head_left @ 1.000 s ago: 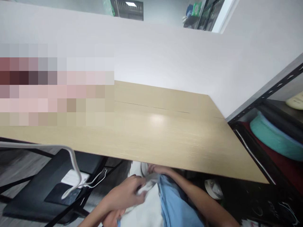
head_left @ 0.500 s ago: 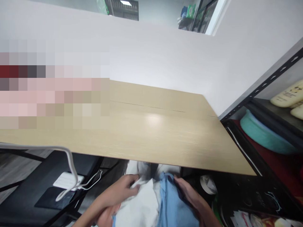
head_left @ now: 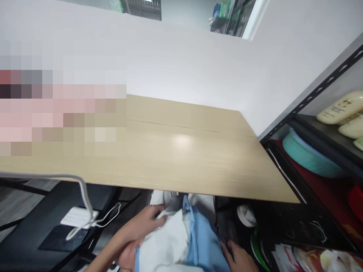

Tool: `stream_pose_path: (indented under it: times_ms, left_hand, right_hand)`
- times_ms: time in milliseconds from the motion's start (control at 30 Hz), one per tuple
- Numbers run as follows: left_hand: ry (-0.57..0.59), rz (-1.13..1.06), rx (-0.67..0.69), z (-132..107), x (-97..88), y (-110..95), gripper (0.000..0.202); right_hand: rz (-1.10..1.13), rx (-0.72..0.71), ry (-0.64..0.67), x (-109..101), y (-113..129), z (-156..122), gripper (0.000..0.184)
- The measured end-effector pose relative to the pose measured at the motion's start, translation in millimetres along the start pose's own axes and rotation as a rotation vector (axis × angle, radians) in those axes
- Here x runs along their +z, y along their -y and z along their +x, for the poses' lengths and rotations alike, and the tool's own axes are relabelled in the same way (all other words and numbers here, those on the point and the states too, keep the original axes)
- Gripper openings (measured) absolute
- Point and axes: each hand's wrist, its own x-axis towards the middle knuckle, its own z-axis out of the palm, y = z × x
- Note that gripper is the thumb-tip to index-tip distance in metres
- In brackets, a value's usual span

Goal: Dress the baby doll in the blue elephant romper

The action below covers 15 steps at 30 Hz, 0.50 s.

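A piece of soft cloth, white on one side and light blue on the other [head_left: 202,230], lies bunched over my lap below the table edge. My left hand [head_left: 146,223] pinches the upper left of its white part [head_left: 167,234] between thumb and fingers. At the lower right, my right hand [head_left: 239,257] rests against the blue side, its thumb apart from the curled fingers. No cloth shows in the gap between them. The blue part's upper edge stands up in a fold.
A wooden table [head_left: 198,162] spans the front. To the left are a black chair [head_left: 25,238], a white device [head_left: 76,217] and a cable [head_left: 83,189]. Shelving on the right holds bottles [head_left: 342,107] and a teal basin [head_left: 309,155]. Packets [head_left: 337,260] lie lower right. Pixelation covers the left.
My right hand has let go of the blue cloth's upper edge and moved down along its right side. My left hand keeps its hold on the white part. The view has shifted slightly.
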Motion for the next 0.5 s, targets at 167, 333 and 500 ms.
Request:
stream_pose_path:
  times_ms: [167, 333, 500]
  left_hand:
    - [0.008, 0.008, -0.009, -2.4, -2.3, 0.8, 0.052]
    - [-0.027, 0.010, -0.018, -2.9, -0.7, 9.7, 0.055]
    - [-0.016, 0.030, -0.016, -0.9, 0.2, 13.1, 0.057]
  right_hand:
    - [0.119, 0.012, 0.042, 2.8, 14.5, 12.2, 0.043]
    - [0.212, 0.064, -0.016, 1.7, 20.3, 18.2, 0.043]
    - [0.219, 0.117, -0.025, -1.0, 20.0, 15.7, 0.044]
